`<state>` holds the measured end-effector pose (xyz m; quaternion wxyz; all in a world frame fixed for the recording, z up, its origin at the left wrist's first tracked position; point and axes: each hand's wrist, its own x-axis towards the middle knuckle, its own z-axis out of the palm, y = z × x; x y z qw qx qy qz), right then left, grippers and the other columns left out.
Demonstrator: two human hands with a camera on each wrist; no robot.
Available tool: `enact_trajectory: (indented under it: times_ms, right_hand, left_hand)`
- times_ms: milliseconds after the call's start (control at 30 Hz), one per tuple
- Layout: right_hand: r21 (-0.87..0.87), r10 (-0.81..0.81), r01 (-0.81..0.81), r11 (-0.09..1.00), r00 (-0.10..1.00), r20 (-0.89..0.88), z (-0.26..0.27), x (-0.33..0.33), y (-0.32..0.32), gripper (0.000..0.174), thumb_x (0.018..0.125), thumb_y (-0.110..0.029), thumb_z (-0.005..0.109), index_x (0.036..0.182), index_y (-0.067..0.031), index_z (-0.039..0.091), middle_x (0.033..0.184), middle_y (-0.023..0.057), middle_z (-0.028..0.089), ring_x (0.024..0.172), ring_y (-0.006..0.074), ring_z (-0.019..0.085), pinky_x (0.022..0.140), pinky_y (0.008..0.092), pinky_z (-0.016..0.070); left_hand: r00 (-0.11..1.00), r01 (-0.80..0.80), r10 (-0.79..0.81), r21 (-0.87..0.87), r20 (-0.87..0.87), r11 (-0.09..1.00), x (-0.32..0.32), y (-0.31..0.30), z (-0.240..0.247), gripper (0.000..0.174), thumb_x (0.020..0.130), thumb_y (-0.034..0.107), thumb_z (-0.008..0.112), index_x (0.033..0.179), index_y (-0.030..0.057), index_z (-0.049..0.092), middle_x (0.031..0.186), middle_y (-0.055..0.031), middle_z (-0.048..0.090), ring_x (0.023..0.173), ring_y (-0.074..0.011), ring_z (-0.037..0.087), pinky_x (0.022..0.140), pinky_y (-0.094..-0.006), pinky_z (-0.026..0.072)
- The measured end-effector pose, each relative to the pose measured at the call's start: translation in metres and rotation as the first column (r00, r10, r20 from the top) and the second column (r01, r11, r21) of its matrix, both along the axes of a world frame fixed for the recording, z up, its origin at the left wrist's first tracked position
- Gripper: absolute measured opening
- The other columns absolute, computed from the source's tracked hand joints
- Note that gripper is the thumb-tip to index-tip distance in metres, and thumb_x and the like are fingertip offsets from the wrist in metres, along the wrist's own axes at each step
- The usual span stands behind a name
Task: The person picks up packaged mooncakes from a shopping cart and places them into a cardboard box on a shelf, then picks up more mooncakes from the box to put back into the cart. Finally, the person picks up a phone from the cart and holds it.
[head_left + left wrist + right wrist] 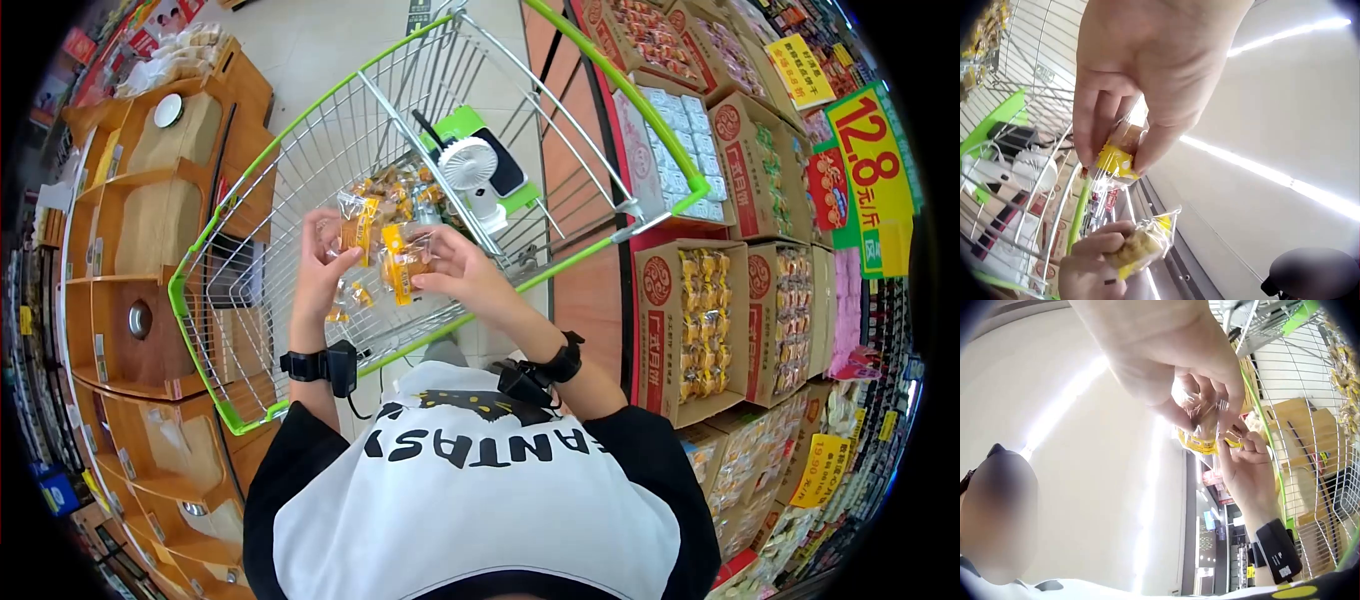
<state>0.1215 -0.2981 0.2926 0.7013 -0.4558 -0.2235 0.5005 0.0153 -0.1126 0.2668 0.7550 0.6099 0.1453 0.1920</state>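
Note:
Over the near part of a shopping cart, my left hand [322,252] pinches a wrapped mooncake [358,222] in clear film with a yellow band. Beside it my right hand [462,268] grips a second wrapped mooncake [402,266], also yellow-banded. The two packets are held close together at chest height. In the left wrist view, thumb and fingers close on the sides of the left mooncake [1117,159]. The right wrist view shows fingers curled round the right mooncake [1202,422]. More small wrapped pastries [400,188] lie in a heap inside the cart.
The wire cart [300,125] has a green rim. A white handheld fan [467,163] and a dark phone [505,165] sit at its green child-seat panel [460,124]. Boxes of packaged sweets [705,325] stand on the right, wooden display bins [150,235] on the left.

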Motion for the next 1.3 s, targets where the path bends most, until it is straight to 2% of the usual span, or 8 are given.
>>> enact_trajectory:
  times_ms: [233,500,633,800,867,1000,1133,1300]
  right_hand:
    - [0.07,-0.247,0.253,0.965,0.965,-0.084,-0.003,0.001,-0.07,0.049,0.078,0.001,0.05,0.124,-0.0018,0.032,0.117,0.0085,0.045,0.105,0.017,0.048,0.085,0.03,0.0427]
    - [0.159,-0.408,0.419,0.894,0.908,-0.095,0.003,0.001,-0.16,0.052,0.074,0.0,0.055,0.122,-0.0026,0.036,0.116,0.0071,0.045,0.106,0.0156,0.046,0.091,0.0286,0.0369]
    - [0.148,-0.49,0.501,0.853,0.865,-0.106,0.0,0.001,-0.204,0.052,0.073,-0.001,0.056,0.122,-0.0029,0.037,0.116,0.0068,0.045,0.107,0.0155,0.044,0.091,0.0285,0.0358]
    - [0.165,-0.529,0.563,0.81,0.823,-0.208,0.005,0.0,-0.252,0.051,0.076,-0.005,0.058,0.122,-0.0026,0.036,0.112,0.0065,0.046,0.105,0.0142,0.045,0.088,0.0268,0.0376]
    - [0.139,-0.582,0.589,0.796,0.808,-0.091,0.009,-0.003,-0.269,0.053,0.077,-0.008,0.059,0.123,-0.0017,0.034,0.11,0.0066,0.046,0.102,0.0132,0.046,0.086,0.0263,0.0392]
    - [0.091,-0.687,0.695,0.713,0.719,-0.111,-0.003,-0.006,-0.291,0.057,0.076,-0.01,0.062,0.124,-0.0013,0.033,0.108,0.0078,0.047,0.101,0.0136,0.046,0.084,0.026,0.0396]
    - [0.075,-0.734,0.738,0.67,0.674,-0.078,-0.022,-0.007,-0.31,0.067,0.073,-0.014,0.068,0.126,-0.001,0.03,0.107,0.0091,0.047,0.099,0.0138,0.046,0.081,0.0259,0.0404]
    - [0.046,-0.804,0.803,0.595,0.595,0.014,-0.022,-0.01,-0.337,0.07,0.07,-0.016,0.071,0.126,-0.0013,0.031,0.105,0.0079,0.047,0.096,0.0135,0.046,0.08,0.0251,0.0411]
  left_hand:
    - [0.991,0.127,-0.119,-0.127,0.065,0.984,0.028,-0.074,0.018,0.034,0.084,0.01,0.051,0.113,0.0136,0.034,0.111,-0.0107,0.051,0.084,-0.0092,0.053,0.067,-0.02,0.0441]
    - [0.937,0.344,-0.32,-0.229,0.137,0.91,0.054,-0.176,0.03,0.032,0.085,0.008,0.05,0.113,0.0109,0.034,0.106,-0.0088,0.053,0.084,-0.0084,0.052,0.065,-0.0167,0.0415]
    - [0.92,0.39,-0.391,-0.211,0.037,0.897,0.07,-0.217,0.024,0.03,0.086,0.011,0.048,0.113,0.0121,0.035,0.099,-0.0049,0.056,0.075,-0.0037,0.047,0.057,-0.0156,0.0339]
    - [0.876,0.472,-0.474,-0.042,-0.088,0.881,0.086,-0.266,0.021,0.031,0.086,0.012,0.048,0.115,0.0103,0.038,0.093,-0.0013,0.054,0.079,-0.0055,0.048,0.065,-0.0197,0.0376]
    - [0.84,0.541,-0.528,0.132,-0.125,0.83,0.094,-0.282,0.021,0.035,0.086,0.012,0.048,0.119,0.0065,0.038,0.1,-0.0033,0.052,0.087,-0.008,0.048,0.071,-0.021,0.0386]
    - [0.726,0.683,-0.665,0.066,-0.177,0.728,0.107,-0.31,0.013,0.038,0.084,0.006,0.049,0.119,0.0018,0.038,0.115,-0.0068,0.048,0.099,-0.0121,0.047,0.081,-0.0249,0.0384]
    - [0.615,0.785,-0.743,0.117,-0.263,0.608,0.118,-0.332,0.012,0.042,0.08,0.003,0.05,0.121,0.0011,0.037,0.116,-0.0092,0.048,0.093,-0.0115,0.051,0.078,-0.0223,0.0412]
    - [0.518,0.855,-0.831,0.137,-0.202,0.5,0.136,-0.357,-0.005,0.043,0.077,0.006,0.057,0.117,0.0019,0.042,0.11,-0.0077,0.05,0.092,-0.0128,0.051,0.077,-0.025,0.044]
